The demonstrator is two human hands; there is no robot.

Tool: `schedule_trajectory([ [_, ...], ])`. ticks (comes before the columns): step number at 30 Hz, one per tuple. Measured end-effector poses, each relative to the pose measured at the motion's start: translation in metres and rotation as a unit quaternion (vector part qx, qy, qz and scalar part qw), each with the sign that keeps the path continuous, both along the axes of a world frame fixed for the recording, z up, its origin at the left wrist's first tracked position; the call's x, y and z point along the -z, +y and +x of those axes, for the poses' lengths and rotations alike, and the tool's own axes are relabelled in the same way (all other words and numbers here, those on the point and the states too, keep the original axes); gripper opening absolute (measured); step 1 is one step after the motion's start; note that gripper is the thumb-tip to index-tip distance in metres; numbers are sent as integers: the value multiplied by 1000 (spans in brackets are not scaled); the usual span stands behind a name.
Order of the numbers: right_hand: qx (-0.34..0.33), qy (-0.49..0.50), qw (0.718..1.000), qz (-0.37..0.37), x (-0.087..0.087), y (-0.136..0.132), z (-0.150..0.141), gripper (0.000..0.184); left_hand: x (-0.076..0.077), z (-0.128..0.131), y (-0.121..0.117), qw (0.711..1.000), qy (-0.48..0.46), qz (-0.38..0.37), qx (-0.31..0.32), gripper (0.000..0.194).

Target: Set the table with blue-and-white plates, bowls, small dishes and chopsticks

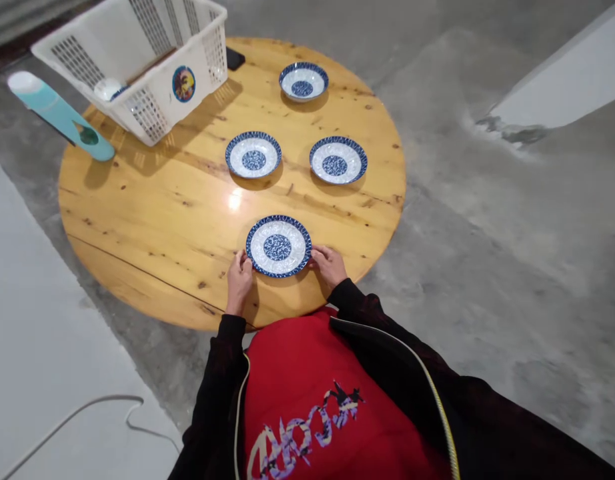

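A blue-and-white patterned plate (pixel 277 247) is at the near side of the round wooden table, between my two hands. My left hand (pixel 239 279) grips its left rim with thumb and fingers. On the opposite rim, my right hand (pixel 329 265) is closed, its fingertips partly hidden by the edge. Whether the plate rests on the wood or is slightly raised, I cannot tell. Farther off lie three matching dishes: one at the middle left (pixel 253 155), one at the middle right (pixel 338 161) and a deeper-looking one at the back (pixel 303 81).
The round table (pixel 152 220) has a white plastic basket (pixel 162 100) at its back left, with some items inside. Left of the basket stands a light-blue bottle-like container (pixel 62 117). A dark phone (pixel 234 59) lies behind the basket's right end. A white pillar (pixel 567 87) rises at the right.
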State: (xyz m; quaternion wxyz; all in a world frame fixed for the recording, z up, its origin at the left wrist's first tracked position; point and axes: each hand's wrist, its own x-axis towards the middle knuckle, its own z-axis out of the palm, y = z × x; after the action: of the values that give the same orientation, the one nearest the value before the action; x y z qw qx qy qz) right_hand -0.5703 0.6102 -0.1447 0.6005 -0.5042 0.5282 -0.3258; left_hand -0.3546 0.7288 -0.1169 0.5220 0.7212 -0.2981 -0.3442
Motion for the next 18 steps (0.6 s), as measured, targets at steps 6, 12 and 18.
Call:
schedule_trajectory([
  [6, -2, -11, 1000, 12, 6, 6, -8, 42, -2, -5, 6, 998, 56, 10, 4, 26],
  [12, -20, 3, 999, -25, 5, 2, -4, 33, 3, -7, -2, 1000, -2, -5, 29, 19],
  [18, -10, -13, 999, -33, 7, -4, 4, 31, 13, 0, -13, 1000, -11, -10, 7, 18],
])
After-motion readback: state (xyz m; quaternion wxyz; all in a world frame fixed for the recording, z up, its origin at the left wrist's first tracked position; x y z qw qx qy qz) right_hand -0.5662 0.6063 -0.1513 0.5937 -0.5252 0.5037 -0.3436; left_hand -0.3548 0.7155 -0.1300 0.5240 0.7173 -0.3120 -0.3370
